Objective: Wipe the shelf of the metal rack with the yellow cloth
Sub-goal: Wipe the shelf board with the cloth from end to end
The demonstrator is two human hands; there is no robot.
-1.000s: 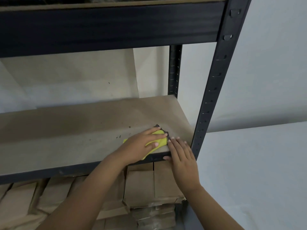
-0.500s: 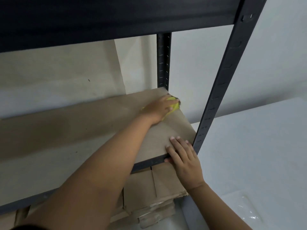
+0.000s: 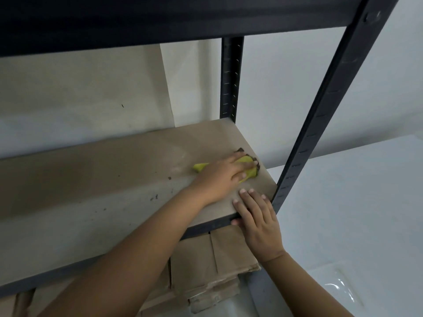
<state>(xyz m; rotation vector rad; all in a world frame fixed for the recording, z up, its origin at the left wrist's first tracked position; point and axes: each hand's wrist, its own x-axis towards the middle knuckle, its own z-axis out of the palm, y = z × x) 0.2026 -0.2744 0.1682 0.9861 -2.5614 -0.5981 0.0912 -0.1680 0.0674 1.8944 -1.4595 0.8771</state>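
The brown board shelf (image 3: 96, 179) of the dark metal rack spans the middle of the view. My left hand (image 3: 225, 173) presses the yellow cloth (image 3: 248, 168) flat on the shelf near its right edge, about halfway between front and back. Only the cloth's dark-stitched right end and a yellow tip at the left show past my fingers. My right hand (image 3: 257, 217) rests palm down on the front right corner of the shelf, with its thumb on the front rail, holding nothing.
Dark specks of dirt (image 3: 154, 197) lie on the shelf left of my arm. The front right upright (image 3: 320, 115) stands just beside my right hand, the rear upright (image 3: 231, 78) behind. A dark upper shelf beam (image 3: 160, 17) hangs overhead. Folded cardboard (image 3: 206, 266) is stacked below.
My left hand swept the cloth from the front edge to the back right corner, then drew it back toward the middle of the right side. My right hand stayed on the front corner.
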